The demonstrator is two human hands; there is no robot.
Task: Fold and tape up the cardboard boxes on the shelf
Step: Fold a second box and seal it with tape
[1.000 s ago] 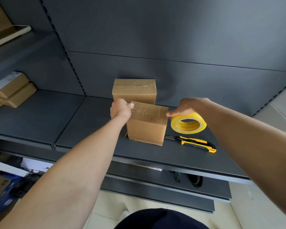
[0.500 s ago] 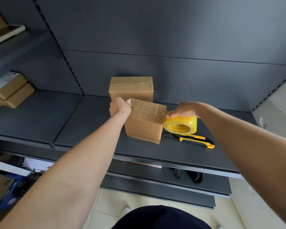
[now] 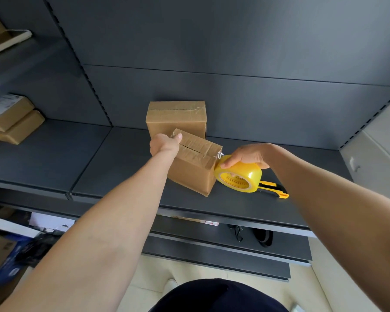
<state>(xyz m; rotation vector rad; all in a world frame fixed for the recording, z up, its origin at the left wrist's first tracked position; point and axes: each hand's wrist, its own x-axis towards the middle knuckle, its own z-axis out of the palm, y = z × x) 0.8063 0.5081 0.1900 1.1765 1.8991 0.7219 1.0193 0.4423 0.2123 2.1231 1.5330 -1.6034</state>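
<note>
Front box [image 3: 193, 163] mid-shelf, seam running left-right: left hand [image 3: 164, 144] grips its left end, right hand [image 3: 249, 155] grips tape roll [image 3: 238, 174] against its right end, nearer the cutter [image 3: 274, 189].

A yellow-and-black utility knife [image 3: 277, 191] is laid flat on the shelf [image 3: 122, 167], its near end hidden. Two flat brown parcels [image 3: 14, 122] are stacked in the bay to the left, the upper one labelled in white. Black straps [image 3: 262, 238] are seen on a lower level. A white cabinet [image 3: 381, 149] is set at the right.
</note>
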